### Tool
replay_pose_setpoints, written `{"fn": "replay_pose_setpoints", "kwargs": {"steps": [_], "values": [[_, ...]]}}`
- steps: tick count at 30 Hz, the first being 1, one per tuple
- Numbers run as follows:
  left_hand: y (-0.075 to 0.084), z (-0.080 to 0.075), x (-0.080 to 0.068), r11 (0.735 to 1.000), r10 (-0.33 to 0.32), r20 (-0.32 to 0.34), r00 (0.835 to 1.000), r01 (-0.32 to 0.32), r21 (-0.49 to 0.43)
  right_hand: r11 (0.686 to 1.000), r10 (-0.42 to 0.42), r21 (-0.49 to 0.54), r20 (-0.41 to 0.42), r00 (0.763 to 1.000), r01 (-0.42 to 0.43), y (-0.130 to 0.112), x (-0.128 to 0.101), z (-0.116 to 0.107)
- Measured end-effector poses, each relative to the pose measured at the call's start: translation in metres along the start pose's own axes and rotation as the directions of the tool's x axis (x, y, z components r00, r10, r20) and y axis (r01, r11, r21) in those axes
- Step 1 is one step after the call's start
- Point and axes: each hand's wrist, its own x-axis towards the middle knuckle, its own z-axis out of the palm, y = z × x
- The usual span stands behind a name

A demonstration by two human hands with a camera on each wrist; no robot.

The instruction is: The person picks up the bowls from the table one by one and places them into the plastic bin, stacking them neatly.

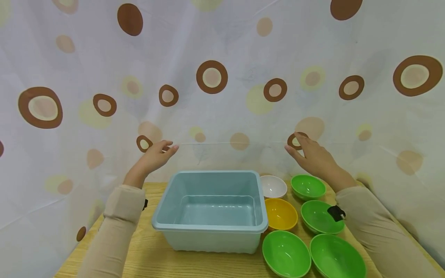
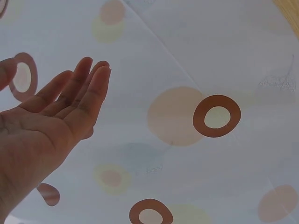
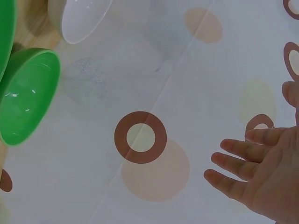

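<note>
My left hand (image 1: 156,157) is raised beyond the back left of a light blue plastic basin (image 1: 212,240), its fingers relaxed and holding nothing. In the left wrist view the palm of that hand (image 2: 51,121) shows with fingers loosely extended. Over the far end of the bowls, my right hand (image 1: 314,158) hovers with nothing in it; the right wrist view shows its fingers (image 3: 229,184) spread. Below it sits a small green bowl (image 1: 308,187), and to that bowl's left a white bowl (image 1: 273,187). The basin's inside shows only its bare floor.
Right of the basin, a yellow bowl (image 1: 281,214) stands between the white bowl and a green bowl (image 1: 286,253). Two more green bowls, one midway (image 1: 320,217) and a larger one in front (image 1: 337,255), line the right side. A patterned curtain (image 1: 222,116) hangs behind the wooden table (image 1: 153,255).
</note>
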Motion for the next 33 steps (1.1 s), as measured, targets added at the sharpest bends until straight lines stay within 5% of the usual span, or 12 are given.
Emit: {"fn": "replay_pose_setpoints", "kwargs": {"steps": [13,33], "values": [[-0.001,0.009,-0.013,0.997,-0.049,0.006,0.999,0.048,0.055,0.999,0.018,0.04,0.05,0.999,-0.02,-0.005,-0.007,0.0],[-0.029,0.023,-0.019,0.989,-0.143,0.151,0.978,0.135,0.064,0.994,-0.021,0.112,0.091,0.996,0.01,-0.005,-0.018,0.011]]}}
